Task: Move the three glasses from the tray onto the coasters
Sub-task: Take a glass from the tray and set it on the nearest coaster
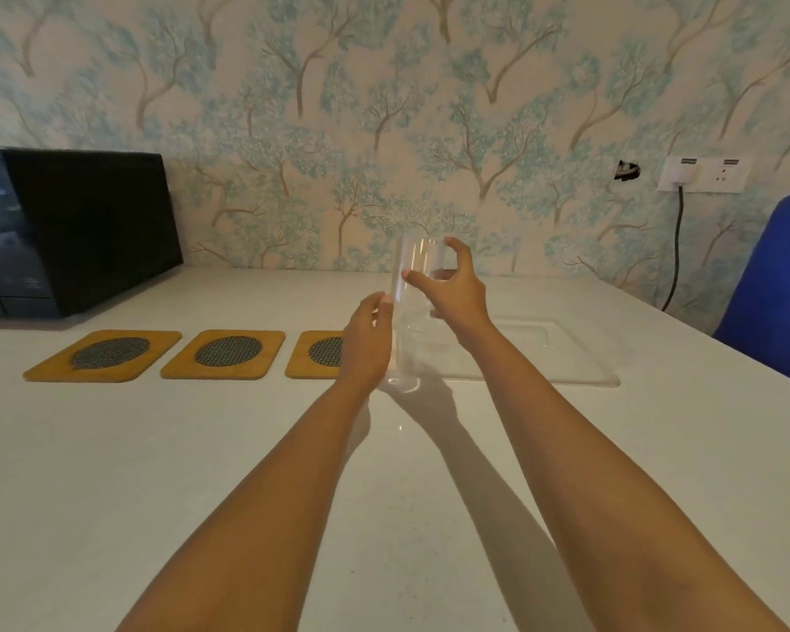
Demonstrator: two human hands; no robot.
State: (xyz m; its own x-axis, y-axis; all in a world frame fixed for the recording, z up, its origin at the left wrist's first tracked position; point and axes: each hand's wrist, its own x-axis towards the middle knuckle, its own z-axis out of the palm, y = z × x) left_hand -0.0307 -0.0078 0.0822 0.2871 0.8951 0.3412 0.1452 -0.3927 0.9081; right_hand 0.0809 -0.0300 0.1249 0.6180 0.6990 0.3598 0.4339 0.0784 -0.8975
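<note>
The right hand [454, 296] has its thumb and fingers curled around the upper part of a tall clear glass [412, 312], the thumb lying across the near side and the fingers arching over the far rim. The left hand [368, 346] comes in from the other side, its fingers loosely bent with the tips touching or almost touching the glass's left wall about midway down; whether it truly grips cannot be told. The glass stands upright between the two hands, its base at the near left corner of a clear tray [543, 353]; it is too transparent to tell whether the base rests there or hangs just above. Left of the hands, three wooden coasters [224, 355] with dark mesh centres lie in a row on the white surface [178, 472], the nearest one partly hidden behind the left hand. A black microwave [78, 230] sits at the far left, and a blue chair [776, 289] stands at the right edge.
</note>
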